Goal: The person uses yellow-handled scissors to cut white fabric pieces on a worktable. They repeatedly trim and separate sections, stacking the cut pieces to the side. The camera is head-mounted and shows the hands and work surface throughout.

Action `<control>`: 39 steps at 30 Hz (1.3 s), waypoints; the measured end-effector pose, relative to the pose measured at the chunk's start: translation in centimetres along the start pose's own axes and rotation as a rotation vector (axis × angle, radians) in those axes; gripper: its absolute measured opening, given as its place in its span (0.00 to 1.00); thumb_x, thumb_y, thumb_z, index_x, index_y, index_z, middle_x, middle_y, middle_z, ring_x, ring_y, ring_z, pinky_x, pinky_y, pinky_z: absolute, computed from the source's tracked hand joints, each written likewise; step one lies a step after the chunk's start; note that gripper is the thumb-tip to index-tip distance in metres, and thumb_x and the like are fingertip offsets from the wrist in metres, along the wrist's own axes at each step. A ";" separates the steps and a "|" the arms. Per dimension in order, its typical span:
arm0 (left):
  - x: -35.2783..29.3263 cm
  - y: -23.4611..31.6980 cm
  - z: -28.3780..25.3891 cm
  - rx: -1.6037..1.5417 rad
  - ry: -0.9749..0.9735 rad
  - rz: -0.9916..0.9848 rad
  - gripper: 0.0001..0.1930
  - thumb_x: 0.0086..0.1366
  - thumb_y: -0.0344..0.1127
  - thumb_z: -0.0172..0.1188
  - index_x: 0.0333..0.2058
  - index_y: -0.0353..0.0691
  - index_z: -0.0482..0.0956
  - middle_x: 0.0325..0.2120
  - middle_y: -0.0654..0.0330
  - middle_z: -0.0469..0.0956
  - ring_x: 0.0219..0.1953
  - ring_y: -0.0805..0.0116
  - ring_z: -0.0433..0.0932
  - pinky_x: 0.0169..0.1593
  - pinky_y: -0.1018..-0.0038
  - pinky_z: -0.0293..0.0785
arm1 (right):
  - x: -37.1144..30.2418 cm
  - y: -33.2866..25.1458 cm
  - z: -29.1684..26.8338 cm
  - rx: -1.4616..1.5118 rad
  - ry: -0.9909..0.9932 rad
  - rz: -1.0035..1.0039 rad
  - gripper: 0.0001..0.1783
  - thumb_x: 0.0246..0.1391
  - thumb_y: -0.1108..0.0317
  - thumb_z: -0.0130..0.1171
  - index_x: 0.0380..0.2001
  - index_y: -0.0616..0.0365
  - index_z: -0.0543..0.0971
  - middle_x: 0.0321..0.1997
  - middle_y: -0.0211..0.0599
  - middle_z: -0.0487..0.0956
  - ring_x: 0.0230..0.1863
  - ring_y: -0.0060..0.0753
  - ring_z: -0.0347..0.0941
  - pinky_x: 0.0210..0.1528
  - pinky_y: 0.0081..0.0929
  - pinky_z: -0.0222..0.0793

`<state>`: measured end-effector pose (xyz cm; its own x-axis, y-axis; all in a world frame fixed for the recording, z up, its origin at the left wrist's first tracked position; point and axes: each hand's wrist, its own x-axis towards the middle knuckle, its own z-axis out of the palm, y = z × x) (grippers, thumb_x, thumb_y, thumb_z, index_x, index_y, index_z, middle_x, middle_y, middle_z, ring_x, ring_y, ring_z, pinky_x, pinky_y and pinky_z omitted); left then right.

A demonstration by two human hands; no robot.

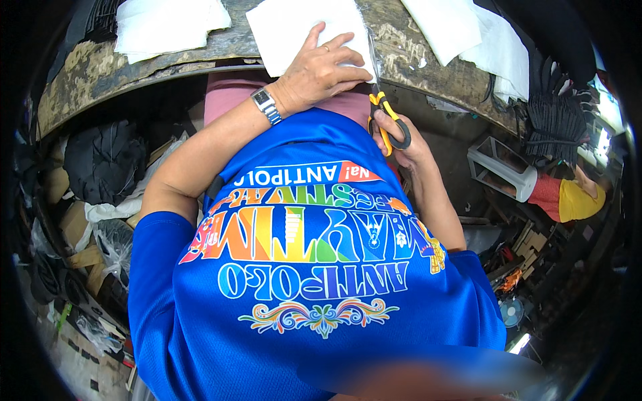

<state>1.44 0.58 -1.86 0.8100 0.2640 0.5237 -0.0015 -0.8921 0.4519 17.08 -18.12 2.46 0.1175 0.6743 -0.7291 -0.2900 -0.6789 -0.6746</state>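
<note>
Fabric (pixel 167 27) lies at upper left on the wooden workbench (pixel 428 80), white and stacked in uneven layers. Next comes the steel-banded wristwatch (pixel 266 107), then the left hand (pixel 326 70) — palm down, fingers loosely spread, laid on the white fabric sheet (pixel 281 37) that overlaps the bench's near edge, ahead of the person's body. Along that sheet's right edge, just beside the left fingertips, run the yellow-and-black-handled scissors (pixel 382 100), their long axis roughly in line with the edge and the blades pointing away from the body — whether they are parted, I cannot tell. The right hand (pixel 404 137), nearer the body, is wrapped round the handles. Farther right lie more white fabric pieces (pixel 448 27), apart from both hands.
</note>
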 end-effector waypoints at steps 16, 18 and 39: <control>-0.2 0.4 -0.4 -0.074 0.023 -0.007 0.15 0.53 0.40 0.69 0.41 0.62 0.83 0.40 0.71 0.79 0.60 0.58 0.69 0.64 0.37 0.49 | 0.6 -1.2 -0.1 -0.001 -0.082 0.021 0.24 0.55 0.44 0.61 0.29 0.56 0.74 0.17 0.30 0.74 0.16 0.20 0.68 0.19 0.17 0.63; -0.4 0.5 -0.6 -0.100 0.003 -0.011 0.15 0.52 0.40 0.69 0.41 0.62 0.83 0.40 0.71 0.79 0.61 0.57 0.69 0.65 0.37 0.49 | 1.1 -1.5 0.1 -0.012 -0.076 0.010 0.24 0.55 0.44 0.61 0.29 0.56 0.74 0.17 0.30 0.73 0.16 0.20 0.68 0.19 0.17 0.62; -1.1 1.0 -1.8 -0.240 -0.036 -0.029 0.16 0.52 0.35 0.69 0.41 0.58 0.84 0.42 0.69 0.79 0.63 0.56 0.67 0.67 0.38 0.45 | 1.3 -2.5 0.6 0.007 -0.102 0.021 0.26 0.56 0.43 0.61 0.28 0.59 0.75 0.17 0.34 0.74 0.16 0.22 0.69 0.19 0.19 0.65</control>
<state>-0.50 0.10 -0.65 0.8323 0.2709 0.4836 -0.1138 -0.7704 0.6274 17.40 -15.34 3.24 0.0145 0.6861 -0.7274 -0.2976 -0.6915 -0.6582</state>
